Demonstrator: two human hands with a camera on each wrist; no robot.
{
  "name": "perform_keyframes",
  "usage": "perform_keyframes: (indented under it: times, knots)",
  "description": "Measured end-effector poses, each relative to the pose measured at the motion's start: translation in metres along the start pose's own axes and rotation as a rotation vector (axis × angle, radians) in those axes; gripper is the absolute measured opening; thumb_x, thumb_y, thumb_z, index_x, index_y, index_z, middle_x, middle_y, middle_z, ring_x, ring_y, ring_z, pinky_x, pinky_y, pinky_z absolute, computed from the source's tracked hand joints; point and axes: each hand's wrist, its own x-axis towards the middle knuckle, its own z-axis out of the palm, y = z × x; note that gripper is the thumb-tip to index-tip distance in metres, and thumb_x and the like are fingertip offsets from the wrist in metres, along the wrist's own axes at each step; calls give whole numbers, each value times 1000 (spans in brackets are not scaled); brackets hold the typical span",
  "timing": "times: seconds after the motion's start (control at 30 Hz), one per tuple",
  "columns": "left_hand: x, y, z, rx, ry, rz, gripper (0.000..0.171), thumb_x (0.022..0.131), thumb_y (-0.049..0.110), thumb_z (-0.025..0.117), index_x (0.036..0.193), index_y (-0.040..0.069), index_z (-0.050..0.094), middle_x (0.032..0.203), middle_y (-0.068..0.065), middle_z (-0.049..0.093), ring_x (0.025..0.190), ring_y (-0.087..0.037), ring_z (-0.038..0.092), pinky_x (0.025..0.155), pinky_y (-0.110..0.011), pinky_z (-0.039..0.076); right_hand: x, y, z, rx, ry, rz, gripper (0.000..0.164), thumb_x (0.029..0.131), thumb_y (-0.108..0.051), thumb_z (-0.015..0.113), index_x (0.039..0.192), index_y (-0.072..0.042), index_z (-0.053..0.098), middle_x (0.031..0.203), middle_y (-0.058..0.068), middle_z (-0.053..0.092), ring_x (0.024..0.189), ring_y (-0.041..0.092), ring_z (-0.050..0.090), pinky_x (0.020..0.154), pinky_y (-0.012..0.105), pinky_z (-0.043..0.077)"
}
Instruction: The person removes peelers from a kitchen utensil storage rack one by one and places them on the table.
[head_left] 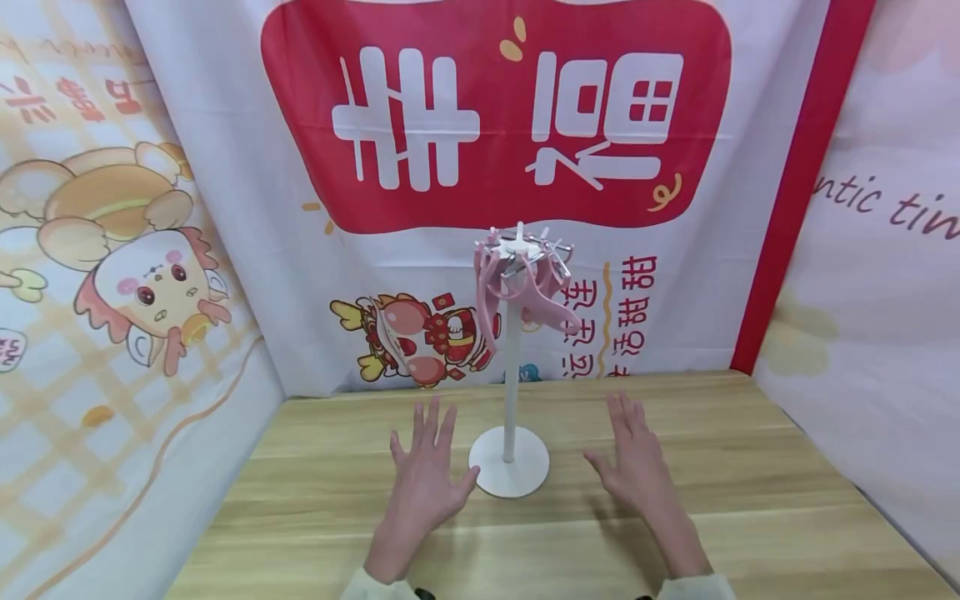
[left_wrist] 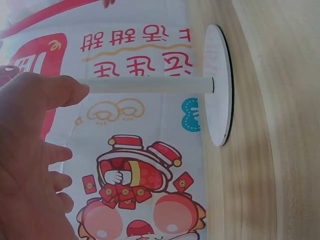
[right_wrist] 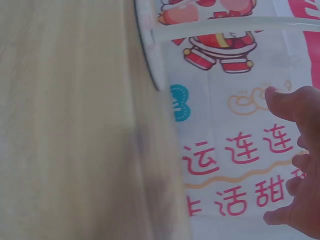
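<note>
A white stand (head_left: 512,375) rises from a round base (head_left: 508,483), with several short arms and silvery metal clips (head_left: 561,258) at its top. Pink strap-like pieces (head_left: 543,304) hang from that top; their exact kind does not show. On the left side of the base is my left hand (head_left: 423,479), fingers spread and nothing held, its thumb overlapping the base's rim in the head view. My right hand (head_left: 637,471) is apart from the stand on its right, fingers extended and palm bare. The right wrist view shows the pole (right_wrist: 235,24) beyond the right thumb.
The stand is on a light wood-grain table (head_left: 300,517). Behind it hangs a white cloth with a red printed panel (head_left: 495,125). Printed cloths close off the left side (head_left: 97,450) and the right side (head_left: 877,333).
</note>
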Motion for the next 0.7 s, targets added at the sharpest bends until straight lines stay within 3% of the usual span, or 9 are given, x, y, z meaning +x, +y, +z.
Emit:
perform_keyframes:
  times: [0.2,0.4,0.53,0.7]
  knots:
    - [1,0,-2,-121,-30,7,93,87,46,72,158,12,22,167,-13,16,155,-36,11,116,-75,14,0,-5,-18,70,125,-45,89,88,-27,75,156,-1,23,158,27,29,144,48,29,116,62,31]
    - [10,7,1,-374,-152,-22,88,92,38,70,159,12,17,165,-12,24,152,-34,24,122,-63,20,-1,-13,-39,156,285,-100,78,85,-16,76,151,-4,37,150,24,42,135,45,44,109,63,40]
    - [24,11,7,-515,-195,-18,84,95,39,66,158,11,19,163,-12,29,150,-35,30,120,-57,30,-1,-17,-47,176,351,-136,71,83,-11,77,145,-1,45,143,25,49,131,44,49,106,62,43]
    - [52,14,20,-677,-192,49,78,96,29,66,157,10,22,161,-11,36,148,-31,34,119,-53,34,0,-24,-57,213,378,-156,63,84,-9,76,141,-2,50,138,23,54,127,41,53,103,61,46]
